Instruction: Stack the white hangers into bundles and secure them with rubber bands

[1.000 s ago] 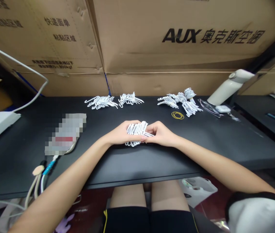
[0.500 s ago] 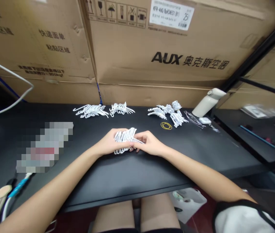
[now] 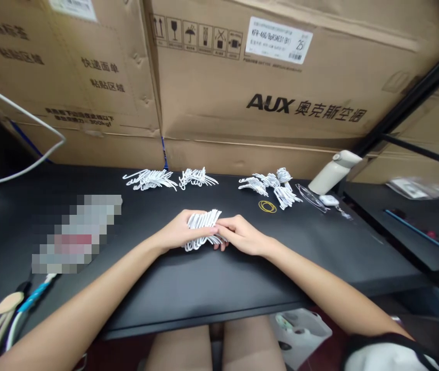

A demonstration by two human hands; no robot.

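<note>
Big brown boxes [image 3: 242, 87] stand behind the black desk [image 3: 204, 288], where both hands, left [image 3: 176, 234] and right [image 3: 242, 236], still squeeze the white hook bundle [image 3: 202, 229], now tidier.

Bundle of small white plastic hooks [image 3: 202, 229]: smooth, slight sheen, gripped between bare left hand [image 3: 175, 234] and bare right hand [image 3: 240, 235]. Black desk top [image 3: 188, 288]: smooth, matt, faint soft reflection. Loose piles of white plastic hooks, far left [image 3: 150, 179] and far right [image 3: 271, 184]: same smooth finish. Yellow rubber bands [image 3: 267, 206]: thin, dull. Brown corrugated cardboard boxes [image 3: 281, 93] at far side: matt, creased, rough edges, with glossy white paper label [image 3: 278, 40]. White bottle [image 3: 333, 171] far right: smooth, satin, material unclear. Clear plastic bag [image 3: 311, 197] near it: shiny.
</note>
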